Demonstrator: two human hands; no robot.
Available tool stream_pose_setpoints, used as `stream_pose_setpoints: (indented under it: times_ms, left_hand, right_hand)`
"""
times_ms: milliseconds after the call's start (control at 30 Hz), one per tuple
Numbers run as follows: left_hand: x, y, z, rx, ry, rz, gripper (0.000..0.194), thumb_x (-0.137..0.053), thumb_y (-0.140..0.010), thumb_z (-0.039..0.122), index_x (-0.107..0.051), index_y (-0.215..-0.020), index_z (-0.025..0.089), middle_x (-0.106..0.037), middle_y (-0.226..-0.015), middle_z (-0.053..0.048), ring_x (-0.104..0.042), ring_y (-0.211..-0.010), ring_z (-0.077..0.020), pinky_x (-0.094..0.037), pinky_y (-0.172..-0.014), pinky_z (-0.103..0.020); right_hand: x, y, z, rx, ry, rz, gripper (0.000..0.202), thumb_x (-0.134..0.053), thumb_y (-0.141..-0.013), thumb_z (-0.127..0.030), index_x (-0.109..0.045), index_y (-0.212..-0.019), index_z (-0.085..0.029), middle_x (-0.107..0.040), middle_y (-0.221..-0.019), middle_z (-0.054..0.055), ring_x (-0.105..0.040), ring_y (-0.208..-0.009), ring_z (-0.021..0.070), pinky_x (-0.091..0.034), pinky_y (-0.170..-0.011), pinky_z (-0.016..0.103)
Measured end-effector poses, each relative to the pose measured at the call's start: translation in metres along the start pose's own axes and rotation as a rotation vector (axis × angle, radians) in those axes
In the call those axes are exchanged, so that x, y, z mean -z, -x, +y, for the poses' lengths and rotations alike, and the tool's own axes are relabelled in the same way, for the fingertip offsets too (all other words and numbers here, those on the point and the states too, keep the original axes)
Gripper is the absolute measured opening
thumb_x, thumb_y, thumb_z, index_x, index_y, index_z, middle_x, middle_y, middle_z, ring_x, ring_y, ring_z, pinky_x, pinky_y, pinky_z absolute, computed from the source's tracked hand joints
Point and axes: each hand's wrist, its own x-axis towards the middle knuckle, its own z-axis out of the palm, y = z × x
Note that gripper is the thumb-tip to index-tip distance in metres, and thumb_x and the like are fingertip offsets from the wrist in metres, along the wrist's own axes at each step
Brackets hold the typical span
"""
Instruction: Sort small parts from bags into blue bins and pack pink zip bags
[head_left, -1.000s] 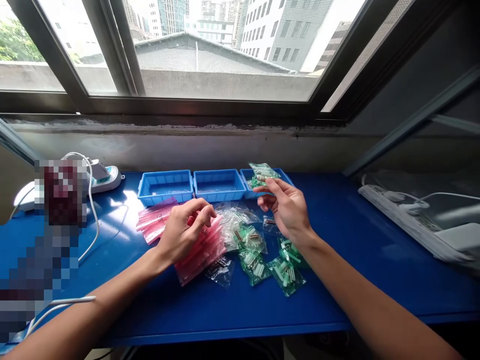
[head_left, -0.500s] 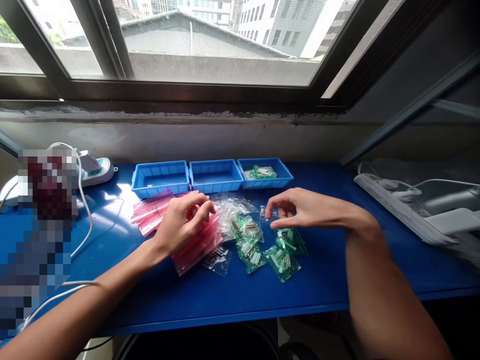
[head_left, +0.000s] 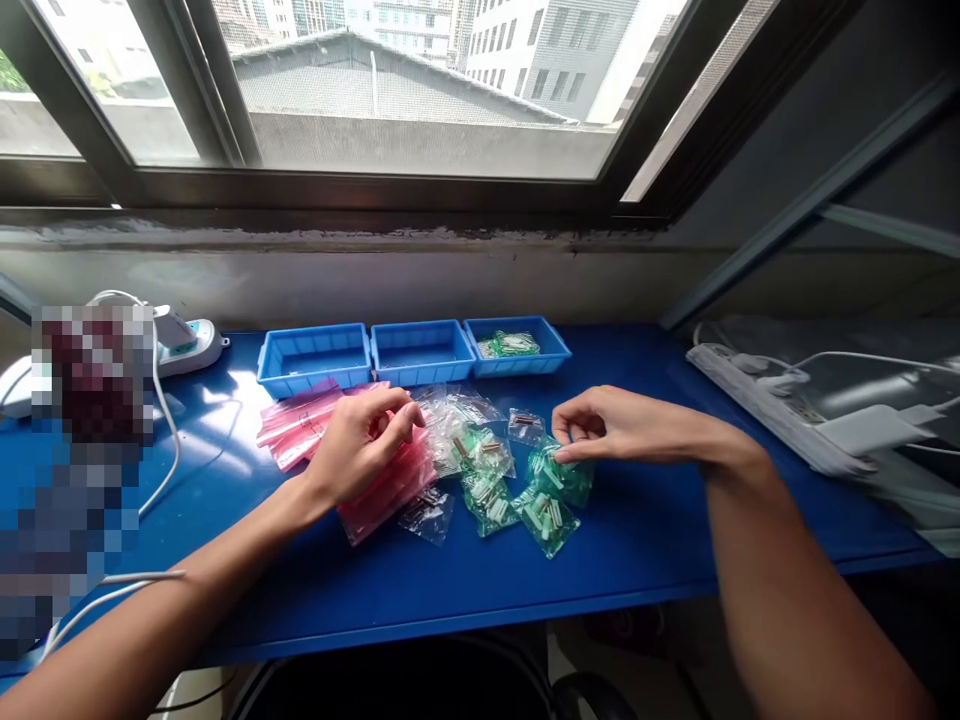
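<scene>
My left hand [head_left: 367,435] is curled over a stack of pink plastic bags [head_left: 386,495], its thumb close to the index finger. What it holds, if anything, is hidden. To the right, my right hand [head_left: 600,425] pinches at the upper edge of a green plastic bag [head_left: 574,482] with pale parts inside. A small clear bag [head_left: 526,424] with brownish pieces lies just left of those fingers. Between the hands sits a pile of clear bags [head_left: 442,410], with filled green bags [head_left: 489,500] at its near side. Another clear bag [head_left: 429,515] holds dark pieces beside the pink stack.
Along the back stand three blue bins: the left bin [head_left: 315,378], the middle bin [head_left: 424,368] and the right bin [head_left: 555,357], which contains green packets [head_left: 516,344]. Power strips lie at left [head_left: 191,350] and right [head_left: 780,405]. A white cable [head_left: 171,425] crosses the left side.
My right hand has moved from over the small clear bag to the green bags, uncovering the clear one. My left hand stays over the pink bags. The view has shifted slightly.
</scene>
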Motion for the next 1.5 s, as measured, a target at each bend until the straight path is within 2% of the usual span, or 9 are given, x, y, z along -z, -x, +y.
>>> stream_pose_setpoints:
  times_ms: [133, 267, 433, 567, 800, 1133, 1233, 1333, 1500]
  left_hand:
    - [0.001, 0.0, 0.003, 0.017, 0.017, 0.0, 0.031, -0.051, -0.102, 0.032, -0.072, -0.086, 0.016, -0.069, -0.076, -0.003, -0.059, -0.067, -0.015, -0.042, -0.06, -0.025]
    - [0.001, 0.0, 0.005, 0.06, 0.097, 0.011, 0.025, -0.06, -0.099, 0.039, -0.07, -0.102, 0.016, -0.072, -0.082, -0.003, -0.062, -0.067, -0.0148, -0.044, -0.059, -0.025]
    - [0.001, 0.0, 0.002, 0.13, 0.214, 0.126, 0.023, -0.068, -0.095, 0.039, -0.066, -0.092, 0.016, -0.069, -0.079, -0.002, -0.064, -0.069, -0.0153, -0.049, -0.061, -0.025]
    - [0.002, -0.002, 0.0, 0.161, 0.334, 0.191, 0.024, -0.07, -0.094, 0.038, -0.065, -0.086, 0.016, -0.068, -0.078, -0.001, -0.064, -0.069, -0.014, -0.051, -0.063, -0.024]
    - [0.001, -0.002, 0.0, 0.181, 0.306, 0.148, 0.025, -0.069, -0.094, 0.036, -0.067, -0.08, 0.015, -0.065, -0.076, 0.0, -0.058, -0.065, -0.0119, -0.046, -0.06, -0.023]
    - [-0.001, 0.001, -0.001, 0.186, 0.281, 0.165, 0.032, -0.071, -0.093, 0.037, -0.06, -0.072, 0.016, -0.048, -0.053, 0.007, -0.038, -0.048, -0.007, -0.029, -0.046, -0.02]
    - [-0.002, 0.003, -0.002, 0.145, 0.288, 0.156, 0.019, -0.068, -0.095, 0.032, -0.066, -0.086, 0.016, -0.061, -0.057, 0.004, -0.052, -0.048, -0.0091, -0.041, -0.048, -0.02]
    - [-0.001, 0.004, -0.005, 0.016, 0.15, 0.2, 0.01, -0.065, -0.095, 0.02, -0.072, -0.101, 0.016, -0.079, -0.084, -0.005, -0.071, -0.067, -0.0141, -0.055, -0.059, -0.023]
    - [-0.003, 0.005, -0.01, -0.128, 0.024, 0.25, 0.012, -0.063, -0.098, 0.018, -0.073, -0.105, 0.016, -0.081, -0.096, -0.007, -0.076, -0.078, -0.0153, -0.059, -0.062, -0.023]
  right_hand:
    - [-0.002, -0.013, -0.021, 0.131, -0.181, 0.148, 0.042, -0.085, -0.076, -0.056, -0.064, -0.071, -0.019, -0.055, -0.056, -0.004, -0.045, -0.05, 0.0108, -0.032, -0.048, 0.024]
    - [-0.028, -0.041, -0.054, 0.245, -0.385, 0.396, 0.04, -0.084, -0.078, -0.053, -0.061, -0.074, -0.02, -0.058, -0.056, -0.004, -0.048, -0.048, 0.0107, -0.034, -0.045, 0.023]
    - [-0.06, -0.068, -0.082, 0.363, -0.515, 0.432, 0.036, -0.084, -0.08, -0.046, -0.058, -0.078, -0.021, -0.06, -0.055, -0.004, -0.05, -0.046, 0.0114, -0.039, -0.046, 0.024]
    - [-0.07, -0.075, -0.074, 0.436, -0.675, 0.406, 0.028, -0.084, -0.082, -0.041, -0.066, -0.09, -0.021, -0.06, -0.056, -0.005, -0.047, -0.043, 0.0105, -0.039, -0.044, 0.024]
    - [-0.081, -0.075, -0.064, 0.476, -0.84, 0.458, 0.024, -0.085, -0.082, -0.034, -0.065, -0.08, -0.021, -0.059, -0.054, -0.005, -0.047, -0.041, 0.0087, -0.037, -0.04, 0.022]
    - [-0.085, -0.074, -0.064, 0.472, -0.762, 0.518, 0.016, -0.085, -0.083, -0.032, -0.076, -0.082, -0.018, -0.061, -0.048, -0.004, -0.047, -0.034, 0.0079, -0.037, -0.035, 0.02]
    - [-0.087, -0.074, -0.063, 0.533, -0.754, 0.527, 0.01, -0.081, -0.087, -0.028, -0.078, -0.087, -0.019, -0.072, -0.061, 0.0, -0.062, -0.041, 0.012, -0.046, -0.038, 0.021]
    - [-0.09, -0.074, -0.062, 0.592, -0.622, 0.635, 0.011, -0.075, -0.091, -0.023, -0.08, -0.102, -0.02, -0.081, -0.084, 0.005, -0.077, -0.066, 0.0186, -0.06, -0.05, 0.024]
    - [-0.092, -0.072, -0.059, 0.651, -0.439, 0.769, 0.027, -0.075, -0.089, -0.018, -0.078, -0.116, -0.023, -0.082, -0.11, 0.007, -0.081, -0.094, 0.0253, -0.07, -0.071, 0.032]
